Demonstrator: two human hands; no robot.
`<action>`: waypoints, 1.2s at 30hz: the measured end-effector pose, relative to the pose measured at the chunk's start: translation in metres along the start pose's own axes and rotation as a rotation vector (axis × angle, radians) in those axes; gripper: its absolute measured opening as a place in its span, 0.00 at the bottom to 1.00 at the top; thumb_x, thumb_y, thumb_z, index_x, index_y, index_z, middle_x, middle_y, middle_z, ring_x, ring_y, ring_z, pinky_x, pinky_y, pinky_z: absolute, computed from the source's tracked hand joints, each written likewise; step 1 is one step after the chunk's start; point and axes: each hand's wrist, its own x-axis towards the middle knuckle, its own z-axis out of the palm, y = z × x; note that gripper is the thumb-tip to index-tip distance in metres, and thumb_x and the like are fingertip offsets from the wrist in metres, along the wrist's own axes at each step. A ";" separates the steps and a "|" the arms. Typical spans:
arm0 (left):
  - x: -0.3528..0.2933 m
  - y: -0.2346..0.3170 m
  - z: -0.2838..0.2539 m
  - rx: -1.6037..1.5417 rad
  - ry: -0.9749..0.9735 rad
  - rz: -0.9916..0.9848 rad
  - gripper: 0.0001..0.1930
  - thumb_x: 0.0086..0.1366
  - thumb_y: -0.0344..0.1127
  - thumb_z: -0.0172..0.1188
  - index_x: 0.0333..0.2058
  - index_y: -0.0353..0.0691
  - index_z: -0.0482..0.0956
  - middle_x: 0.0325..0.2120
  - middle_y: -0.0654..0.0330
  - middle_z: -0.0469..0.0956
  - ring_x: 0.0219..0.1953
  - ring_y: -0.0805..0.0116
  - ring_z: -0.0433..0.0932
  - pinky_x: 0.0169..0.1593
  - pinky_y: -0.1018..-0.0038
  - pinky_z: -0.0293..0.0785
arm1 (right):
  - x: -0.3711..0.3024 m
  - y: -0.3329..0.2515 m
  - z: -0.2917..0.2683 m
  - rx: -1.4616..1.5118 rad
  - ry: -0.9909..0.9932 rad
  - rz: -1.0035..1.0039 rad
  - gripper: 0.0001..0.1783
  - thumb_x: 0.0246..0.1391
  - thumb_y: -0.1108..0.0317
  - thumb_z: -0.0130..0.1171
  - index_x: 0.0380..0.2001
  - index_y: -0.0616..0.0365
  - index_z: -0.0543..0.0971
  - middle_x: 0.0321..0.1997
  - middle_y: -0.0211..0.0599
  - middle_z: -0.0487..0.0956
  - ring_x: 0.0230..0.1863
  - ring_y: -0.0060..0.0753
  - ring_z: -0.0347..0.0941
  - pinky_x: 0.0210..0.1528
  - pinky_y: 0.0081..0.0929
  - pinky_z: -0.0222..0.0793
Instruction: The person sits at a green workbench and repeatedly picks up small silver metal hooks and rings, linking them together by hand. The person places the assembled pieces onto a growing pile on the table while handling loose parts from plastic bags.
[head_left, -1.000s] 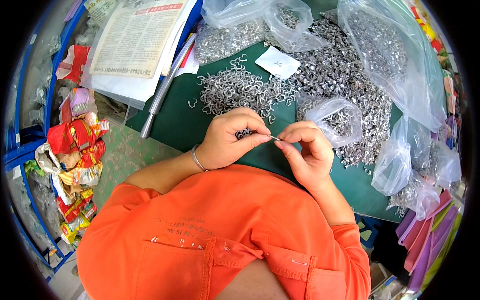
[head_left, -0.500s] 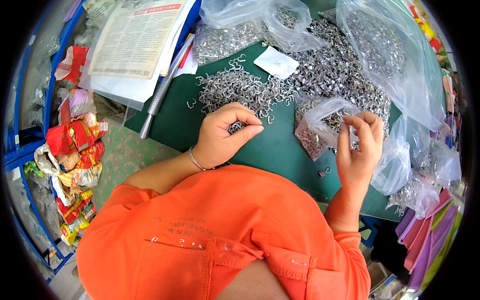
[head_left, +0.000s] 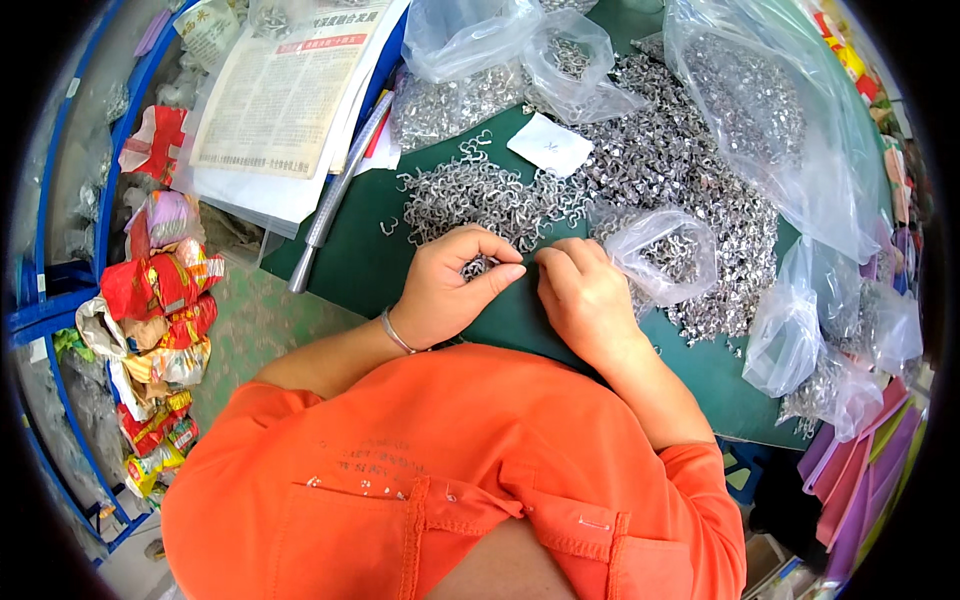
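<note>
My left hand (head_left: 450, 285) is curled into a loose ring, thumb tip against forefinger, with a few small curved metal hooks (head_left: 478, 266) showing inside it. Close to its fingertips, my right hand (head_left: 590, 305) is closed in a pinch; whatever its fingers hold is hidden. A pile of silvery curved hooks (head_left: 465, 200) lies just beyond my left hand. Right of my right hand stands an open clear plastic bag (head_left: 690, 285) with more metal pieces in it. Behind that bag spreads a large heap of small, darker metal pieces (head_left: 680, 145).
On the green table (head_left: 390, 265) lie a white paper slip (head_left: 550, 145), papers (head_left: 285, 110) and a metal rod (head_left: 335, 205). Clear bags of metal parts (head_left: 450, 105) stand at the back, with others (head_left: 785, 340) at the right. A blue rack (head_left: 50, 300) holds colourful packets at left.
My right hand has moved left from beside the open bag to my left hand's fingertips, and its fingers have closed together. My left hand keeps its curled shape.
</note>
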 end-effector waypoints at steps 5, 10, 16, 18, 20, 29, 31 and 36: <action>0.001 0.003 0.006 -0.092 -0.094 -0.223 0.08 0.59 0.26 0.65 0.38 0.33 0.81 0.36 0.60 0.81 0.40 0.75 0.78 0.45 0.77 0.74 | 0.005 -0.012 -0.018 0.434 0.012 0.093 0.10 0.49 0.82 0.58 0.37 0.63 0.75 0.34 0.43 0.76 0.35 0.46 0.76 0.36 0.34 0.74; 0.004 0.003 0.003 -0.063 -0.117 -0.136 0.05 0.59 0.26 0.65 0.35 0.34 0.81 0.32 0.62 0.82 0.35 0.76 0.78 0.41 0.78 0.74 | -0.003 -0.012 -0.015 0.638 0.105 0.190 0.12 0.50 0.80 0.63 0.38 0.62 0.74 0.34 0.39 0.77 0.33 0.34 0.76 0.35 0.27 0.74; 0.003 0.009 0.002 -0.265 -0.086 -0.303 0.04 0.60 0.27 0.65 0.34 0.35 0.81 0.30 0.65 0.81 0.26 0.83 0.73 0.27 0.85 0.68 | -0.007 -0.014 -0.006 0.814 0.213 0.258 0.15 0.48 0.80 0.66 0.39 0.61 0.74 0.35 0.35 0.79 0.33 0.24 0.76 0.35 0.22 0.74; 0.002 0.010 0.002 -0.307 -0.110 -0.347 0.04 0.60 0.27 0.65 0.34 0.35 0.81 0.30 0.65 0.80 0.24 0.84 0.72 0.24 0.85 0.66 | -0.010 -0.012 -0.004 0.768 0.251 0.237 0.15 0.48 0.81 0.65 0.39 0.61 0.73 0.35 0.35 0.79 0.33 0.23 0.76 0.35 0.21 0.74; 0.003 0.011 0.002 -0.321 -0.122 -0.338 0.04 0.60 0.27 0.65 0.35 0.35 0.81 0.29 0.64 0.80 0.23 0.84 0.72 0.23 0.86 0.66 | -0.009 -0.016 -0.005 0.822 0.322 0.253 0.14 0.48 0.82 0.64 0.38 0.61 0.73 0.34 0.35 0.79 0.33 0.23 0.76 0.36 0.21 0.74; 0.001 0.010 0.006 -0.278 -0.054 -0.112 0.06 0.57 0.23 0.66 0.34 0.35 0.80 0.35 0.61 0.80 0.28 0.81 0.75 0.26 0.86 0.69 | -0.008 -0.015 -0.007 0.707 0.344 0.158 0.15 0.46 0.84 0.62 0.37 0.62 0.73 0.33 0.36 0.79 0.30 0.25 0.75 0.33 0.21 0.72; 0.004 -0.001 0.007 -0.216 -0.076 0.053 0.07 0.57 0.23 0.66 0.35 0.35 0.80 0.34 0.61 0.80 0.28 0.81 0.74 0.26 0.85 0.69 | -0.009 -0.016 -0.009 0.682 0.355 0.139 0.14 0.45 0.84 0.62 0.36 0.62 0.74 0.33 0.36 0.79 0.30 0.27 0.75 0.33 0.22 0.72; -0.001 0.005 0.004 -0.216 -0.043 -0.065 0.05 0.60 0.24 0.64 0.35 0.35 0.79 0.32 0.61 0.79 0.25 0.81 0.72 0.26 0.83 0.68 | -0.003 -0.018 -0.053 0.325 0.419 -0.108 0.14 0.34 0.87 0.62 0.28 0.62 0.76 0.31 0.40 0.78 0.31 0.39 0.75 0.35 0.29 0.73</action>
